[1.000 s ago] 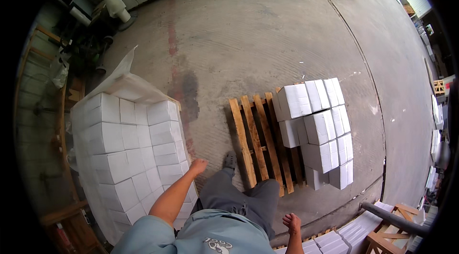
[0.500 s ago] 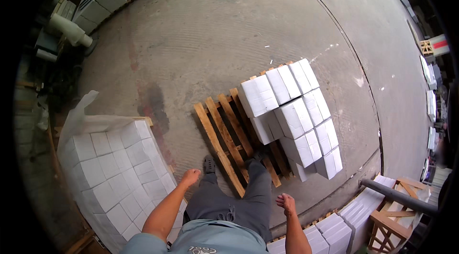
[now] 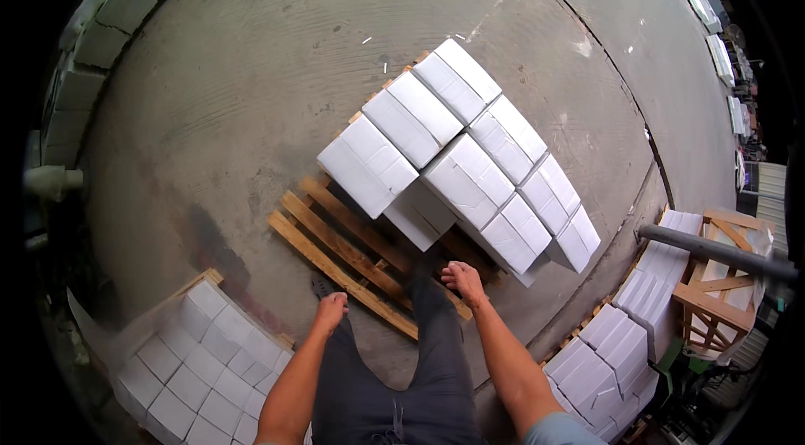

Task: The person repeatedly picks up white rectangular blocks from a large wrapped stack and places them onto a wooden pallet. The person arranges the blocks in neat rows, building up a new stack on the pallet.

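Note:
My left hand (image 3: 333, 309) hangs in front of my left thigh, fingers curled in and nothing visible in them. In front of my right leg is my right hand (image 3: 464, 281), empty, its fingers loosely bent and a little apart. Both hands are clear of the boxes. Ahead of me several white cardboard boxes (image 3: 470, 177) are stacked on a wooden pallet (image 3: 335, 252). The pallet's near left slats are bare. Closest to my right hand are a lower box (image 3: 422, 214) and the pallet's near end. My feet are at its edge, the right one mostly hidden.
At lower left, another stack of white boxes (image 3: 201, 361) stands on a pallet, with clear film at its side. White stacks (image 3: 625, 328), a grey pipe (image 3: 713, 254) and a wooden crate (image 3: 725, 277) are at right. Concrete floor (image 3: 251, 85) stretches ahead.
My view has turned and moved closer to the loaded pallet. Both hands are farther forward, and the right hand has come inward toward the boxes. The left stack sits lower in view.

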Available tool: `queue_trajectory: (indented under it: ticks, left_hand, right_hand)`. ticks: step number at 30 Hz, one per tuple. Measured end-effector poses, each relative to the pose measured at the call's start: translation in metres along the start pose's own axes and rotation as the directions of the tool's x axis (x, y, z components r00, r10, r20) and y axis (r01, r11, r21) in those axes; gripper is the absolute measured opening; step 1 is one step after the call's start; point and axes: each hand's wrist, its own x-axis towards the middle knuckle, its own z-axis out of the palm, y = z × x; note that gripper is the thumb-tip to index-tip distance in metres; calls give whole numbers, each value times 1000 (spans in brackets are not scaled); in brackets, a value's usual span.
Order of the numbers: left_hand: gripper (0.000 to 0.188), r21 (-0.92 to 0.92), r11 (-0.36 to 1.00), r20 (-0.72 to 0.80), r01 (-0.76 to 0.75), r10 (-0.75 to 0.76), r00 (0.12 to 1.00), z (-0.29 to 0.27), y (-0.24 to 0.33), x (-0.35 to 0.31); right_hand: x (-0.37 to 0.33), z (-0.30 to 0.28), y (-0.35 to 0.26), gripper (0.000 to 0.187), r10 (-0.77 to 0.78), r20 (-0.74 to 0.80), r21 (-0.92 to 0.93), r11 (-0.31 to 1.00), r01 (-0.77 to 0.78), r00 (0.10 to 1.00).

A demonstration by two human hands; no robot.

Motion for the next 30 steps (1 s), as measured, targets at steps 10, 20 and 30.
queue_trajectory:
  ticks: [10,20,30]
  left_hand:
    - [56,-157,942,-255,-297,251,934,-7,190,179]
    - [51,-631,705,-209,-323,246,946,19,233,268]
    - [49,-717,631,-116,-297,312,943,-12,196,269]
  right_hand:
    - [132,124,-83,69,-89,-109,332,936,121,990]
    - [207,153,-101,73,-120,-186,307,936,173,975]
    - [167,196,-79,65,-188,-335,401,858,320,923]
